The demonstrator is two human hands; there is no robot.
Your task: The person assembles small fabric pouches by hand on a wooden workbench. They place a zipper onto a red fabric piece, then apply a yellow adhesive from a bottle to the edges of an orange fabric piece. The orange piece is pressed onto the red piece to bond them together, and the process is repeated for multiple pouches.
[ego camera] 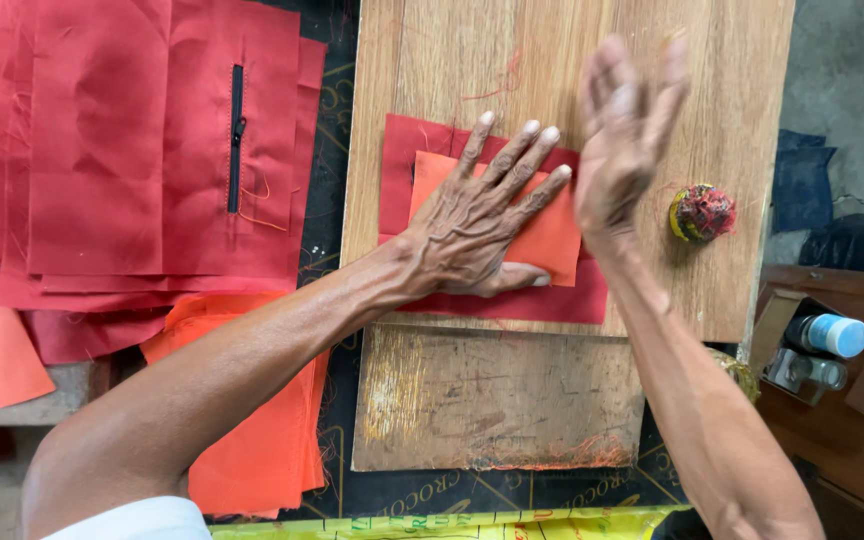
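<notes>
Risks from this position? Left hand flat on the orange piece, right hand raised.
1. The left hand pins only part of the orange piece; its right edge is free and could shift or crease on the red piece beneath.
2. The right hand, blurred and open above the board, is close to the thread ball and might knock it.

You are working in a small sewing workshop.
Cut red fabric panels [102, 140], one with a black zipper [236, 138] sewn in, are lying stacked beside your worn wooden bench [492, 400], orange pieces [262, 440] are piling below them, a ball of thread scraps [702, 212] is sitting on the board, and bare concrete is showing at the edge.
</notes>
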